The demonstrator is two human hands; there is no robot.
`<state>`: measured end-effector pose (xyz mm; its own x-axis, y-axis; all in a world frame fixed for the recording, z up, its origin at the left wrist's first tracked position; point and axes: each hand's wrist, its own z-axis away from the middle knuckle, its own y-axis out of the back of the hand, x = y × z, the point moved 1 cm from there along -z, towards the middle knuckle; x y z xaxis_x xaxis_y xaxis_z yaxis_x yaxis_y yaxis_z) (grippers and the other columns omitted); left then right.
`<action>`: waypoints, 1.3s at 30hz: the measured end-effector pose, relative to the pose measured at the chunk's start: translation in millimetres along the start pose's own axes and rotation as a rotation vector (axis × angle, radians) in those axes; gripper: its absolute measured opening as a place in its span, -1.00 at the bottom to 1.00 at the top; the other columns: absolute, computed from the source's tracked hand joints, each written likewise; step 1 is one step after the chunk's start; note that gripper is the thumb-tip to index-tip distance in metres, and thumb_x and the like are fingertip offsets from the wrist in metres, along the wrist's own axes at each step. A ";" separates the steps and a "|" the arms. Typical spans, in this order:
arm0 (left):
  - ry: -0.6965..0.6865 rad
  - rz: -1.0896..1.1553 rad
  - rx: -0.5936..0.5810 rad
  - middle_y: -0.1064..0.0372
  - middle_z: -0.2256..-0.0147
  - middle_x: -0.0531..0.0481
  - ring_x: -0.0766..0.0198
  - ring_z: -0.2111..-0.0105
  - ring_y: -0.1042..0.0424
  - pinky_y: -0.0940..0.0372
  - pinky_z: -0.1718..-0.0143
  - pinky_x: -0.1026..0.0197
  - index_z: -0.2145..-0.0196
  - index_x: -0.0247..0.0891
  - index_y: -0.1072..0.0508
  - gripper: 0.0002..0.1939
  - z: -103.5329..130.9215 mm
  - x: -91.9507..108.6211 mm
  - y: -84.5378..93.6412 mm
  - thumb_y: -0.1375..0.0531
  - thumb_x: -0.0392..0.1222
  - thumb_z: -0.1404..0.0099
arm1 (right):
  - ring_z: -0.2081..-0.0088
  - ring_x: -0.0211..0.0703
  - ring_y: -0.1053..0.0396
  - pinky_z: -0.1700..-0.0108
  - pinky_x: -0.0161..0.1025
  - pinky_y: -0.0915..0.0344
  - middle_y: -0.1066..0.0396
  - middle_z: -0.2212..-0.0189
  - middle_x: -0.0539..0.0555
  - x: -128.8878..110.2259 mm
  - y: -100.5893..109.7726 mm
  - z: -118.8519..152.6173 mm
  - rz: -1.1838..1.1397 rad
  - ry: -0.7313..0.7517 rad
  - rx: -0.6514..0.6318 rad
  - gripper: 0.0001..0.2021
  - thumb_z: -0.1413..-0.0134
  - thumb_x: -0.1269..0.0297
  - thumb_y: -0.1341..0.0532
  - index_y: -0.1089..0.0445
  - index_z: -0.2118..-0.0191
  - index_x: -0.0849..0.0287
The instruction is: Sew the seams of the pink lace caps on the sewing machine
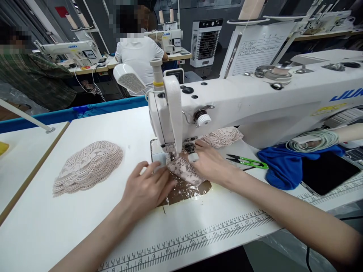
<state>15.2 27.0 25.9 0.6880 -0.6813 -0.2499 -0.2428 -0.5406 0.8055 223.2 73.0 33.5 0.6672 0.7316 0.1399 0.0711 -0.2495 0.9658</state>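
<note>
A beige lace piece [185,172] lies under the needle area of a white sewing machine [176,109]. At its left edge, my left hand [146,185] has its thumb and fingers drawn together on the fabric; the fingers are slightly blurred. My right hand [211,162] holds the lace from the right side, its fingertips partly hidden behind the presser parts. Another lace piece [224,136] lies behind the machine head. To the left, a stack of lace pieces [89,166] rests on the white table [113,234].
Right of my right hand lie green-handled thread snips [249,161], a blue cloth [279,166], a coiled pale cord [312,140] and a dark phone [329,172]. A ruler strip [184,241] runs along the front edge. Two people sit at other machines beyond.
</note>
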 end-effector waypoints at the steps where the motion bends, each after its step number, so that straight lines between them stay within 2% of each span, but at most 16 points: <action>1: 0.026 -0.069 0.048 -0.52 0.47 0.02 0.19 0.36 -0.45 -0.24 0.27 0.10 0.45 -0.26 -0.46 -0.80 0.9 -3.4 4.2 -0.18 -0.17 -0.32 | 0.37 -0.12 -0.40 -0.04 -0.07 -0.27 -0.48 0.43 0.12 0.0 0.9 0.0 0.017 -0.018 0.003 -0.80 0.01 0.62 -0.13 -0.48 0.39 0.26; 2: 0.050 -0.113 0.082 -0.45 0.57 0.06 0.23 0.46 -0.42 -0.23 0.32 0.11 0.54 -0.25 -0.40 -0.74 1.8 -5.1 7.5 -0.20 -0.21 -0.30 | 0.42 -0.15 -0.37 0.01 -0.08 -0.28 -0.45 0.50 0.09 -0.4 1.6 0.6 0.025 -0.042 0.015 -0.78 0.02 0.63 -0.12 -0.47 0.45 0.25; 4: 0.080 -0.082 0.091 -0.44 0.57 0.07 0.27 0.49 -0.40 -0.24 0.34 0.14 0.52 -0.26 -0.41 -0.78 3.2 -2.3 9.7 -0.21 -0.22 -0.29 | 0.40 -0.13 -0.36 0.13 -0.12 -0.30 -0.42 0.53 0.09 -1.2 2.1 2.8 0.030 -0.067 0.063 -0.75 0.01 0.64 -0.10 -0.45 0.48 0.23; 6: 0.080 0.068 0.008 -0.55 0.31 -0.01 0.22 0.29 -0.48 -0.29 0.25 0.14 0.25 -0.28 -0.50 -0.85 3.5 5.9 5.5 -0.18 -0.17 -0.33 | 0.29 -0.08 -0.37 0.16 -0.14 -0.29 -0.45 0.45 0.14 -1.5 0.8 5.2 0.043 -0.030 0.115 -0.73 -0.01 0.66 -0.07 -0.47 0.42 0.24; 9: 0.035 0.193 -0.151 -0.47 0.00 -0.08 0.12 0.02 -0.43 -0.31 0.08 0.07 -0.02 -0.28 -0.43 -0.66 4.4 10.8 -3.6 -0.11 -0.09 -0.37 | 0.19 -0.05 -0.35 0.07 -0.09 -0.27 -0.45 0.35 0.17 0.0 -3.7 8.3 0.063 0.057 0.115 -0.74 -0.05 0.65 -0.08 -0.49 0.33 0.27; 11: 0.039 0.124 -0.192 -0.48 0.02 -0.04 0.11 0.03 -0.44 -0.28 0.02 -0.02 0.03 -0.21 -0.47 -0.73 6.7 1.4 -4.7 -0.08 -0.26 -0.37 | 0.19 -0.04 -0.34 0.05 -0.06 -0.27 -0.44 0.35 0.17 1.2 -6.5 10.1 0.054 0.066 0.094 -0.77 -0.08 0.61 -0.10 -0.49 0.31 0.28; 13: 0.117 -0.078 -0.198 -0.52 0.09 -0.08 0.00 0.05 -0.45 -0.24 0.00 -0.17 0.13 -0.20 -0.52 -0.67 9.5 -12.7 -0.8 -0.03 -0.44 -0.32 | 0.20 -0.03 -0.34 0.06 -0.06 -0.27 -0.44 0.37 0.17 1.2 -8.5 11.9 0.011 0.060 0.093 -0.78 -0.08 0.60 -0.12 -0.50 0.31 0.28; 15: 0.200 -0.210 -0.171 -0.51 0.08 -0.11 -0.06 0.07 -0.45 -0.27 0.09 -0.17 0.20 -0.22 -0.53 -0.69 11.0 -20.6 4.5 -0.03 -0.45 -0.31 | 0.20 -0.03 -0.35 0.04 -0.06 -0.26 -0.45 0.38 0.17 -0.3 -9.8 13.6 -0.045 0.067 0.106 -0.75 -0.06 0.62 -0.11 -0.52 0.28 0.28; 17: 0.241 -0.143 -0.131 -0.52 0.10 -0.11 0.00 0.12 -0.48 -0.32 0.17 -0.06 0.10 -0.26 -0.49 -0.74 10.4 -17.4 6.0 -0.05 -0.36 -0.35 | 0.19 -0.04 -0.36 -0.01 -0.04 -0.25 -0.48 0.36 0.17 -2.5 -11.1 15.1 -0.094 0.079 0.124 -0.69 -0.05 0.65 -0.09 -0.51 0.20 0.30; 19: 0.246 0.030 -0.169 -0.50 0.06 -0.13 0.08 0.11 -0.49 -0.36 0.18 0.04 -0.06 -0.32 -0.38 -0.67 8.8 -7.9 1.0 -0.04 -0.18 -0.41 | 0.16 -0.05 -0.37 -0.07 -0.04 -0.23 -0.50 0.30 0.17 -5.1 -12.1 16.2 -0.137 0.091 0.131 -0.65 -0.06 0.65 -0.07 -0.48 0.11 0.32; 22: 0.276 0.098 -0.247 -0.39 -0.08 -0.20 0.01 -0.10 -0.36 -0.28 -0.04 -0.07 -0.18 -0.35 -0.25 -0.49 6.6 -0.3 -10.3 0.02 0.03 -0.43 | 0.08 -0.07 -0.38 -0.09 -0.05 -0.23 -0.52 0.17 0.17 -10.0 -12.7 17.6 -0.193 0.109 0.126 -0.61 -0.09 0.64 -0.04 -0.43 0.02 0.30; 25: 0.311 0.088 -0.206 -0.42 -0.04 -0.17 0.02 -0.09 -0.36 -0.12 -0.19 -0.17 -0.14 -0.30 -0.30 -0.56 4.4 -5.3 -13.2 0.01 -0.02 -0.43 | 0.04 -0.09 -0.38 -0.09 -0.04 -0.25 -0.49 0.07 0.16 -15.5 -12.5 18.6 -0.211 0.131 0.125 -0.62 -0.14 0.61 -0.02 -0.41 -0.01 0.26; 27: 0.246 0.140 -0.174 -0.47 0.01 -0.12 0.08 -0.04 -0.40 -0.16 -0.18 -0.11 -0.07 -0.28 -0.37 -0.66 2.6 -7.3 -11.3 -0.03 -0.12 -0.42 | 0.05 -0.09 -0.39 -0.10 -0.04 -0.24 -0.49 0.06 0.15 -17.9 -12.5 18.8 -0.204 0.138 0.145 -0.64 -0.16 0.61 -0.01 -0.42 0.02 0.27; 30: 0.122 0.221 -0.190 -0.48 0.12 -0.13 0.11 0.09 -0.44 -0.36 0.05 0.03 -0.02 -0.32 -0.42 -0.69 2.0 -2.6 -11.0 -0.06 -0.17 -0.40 | 0.11 -0.10 -0.40 -0.11 -0.06 -0.24 -0.50 0.10 0.14 -18.7 -13.8 18.3 -0.198 0.140 0.194 -0.65 -0.17 0.61 0.02 -0.45 0.09 0.29; 33: 0.106 0.201 -0.222 -0.42 0.18 -0.17 0.09 0.18 -0.41 -0.41 0.20 0.03 -0.05 -0.36 -0.41 -0.63 3.6 4.5 -15.5 -0.07 -0.12 -0.39 | 0.14 -0.09 -0.40 -0.09 -0.06 -0.25 -0.51 0.12 0.14 -17.4 -16.4 17.4 -0.200 0.131 0.222 -0.67 -0.19 0.60 0.03 -0.44 0.11 0.31; 39: 0.113 0.153 -0.210 -0.41 0.03 -0.26 -0.03 0.00 -0.37 -0.39 0.04 -0.07 0.02 -0.37 -0.47 -0.64 4.6 10.5 -18.0 -0.07 -0.09 -0.39 | -0.05 -0.04 -0.33 -0.07 -0.04 -0.28 -0.45 0.03 0.20 -16.2 -20.5 15.9 -0.188 0.099 0.152 -0.68 -0.21 0.58 0.04 -0.38 0.06 0.27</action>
<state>23.6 27.3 6.4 0.7292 -0.6812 -0.0647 -0.2111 -0.3139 0.9257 222.7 56.1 8.0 0.5568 0.8306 -0.0110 0.3026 -0.1905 0.9339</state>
